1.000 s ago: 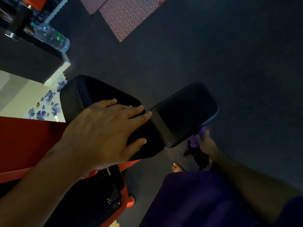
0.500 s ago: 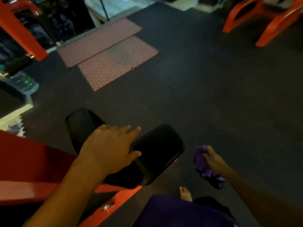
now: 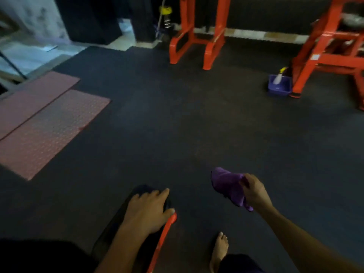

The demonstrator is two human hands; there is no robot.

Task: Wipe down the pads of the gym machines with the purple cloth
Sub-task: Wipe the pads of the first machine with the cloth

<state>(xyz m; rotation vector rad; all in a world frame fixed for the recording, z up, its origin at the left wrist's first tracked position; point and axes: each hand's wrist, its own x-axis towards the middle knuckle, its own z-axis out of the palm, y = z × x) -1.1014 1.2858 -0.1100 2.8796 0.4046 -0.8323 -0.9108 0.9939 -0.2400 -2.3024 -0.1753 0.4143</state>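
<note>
Head view, as I monitored it remotely, recorded one container: a blue bin [image 3: 279, 88] on the dark floor [image 3: 187, 125], just beside the foot of the right-hand orange machine frame [image 3: 323, 56]. One pale spray bottle [image 3: 278, 78] with a yellow top stood tilted inside it; any further contents could not be made out.

Count of items noted: two orange machine frames, the second [image 3: 197, 36] at the far centre; two pink floor mats [image 3: 47, 131] lying side by side at the left; one black pad [image 3: 116, 223] with an orange edge at the bottom centre; one purple cloth [image 3: 228, 187]; one bare foot [image 3: 219, 248].

The left hand [image 3: 147, 211] lay flat on the far end of the black pad, fingers straight and spread, its grip released. The right hand [image 3: 256, 193] had its grip clenched on the purple cloth, which hung bunched from the fingers above the floor, to the right of the pad and apart from it.
</note>
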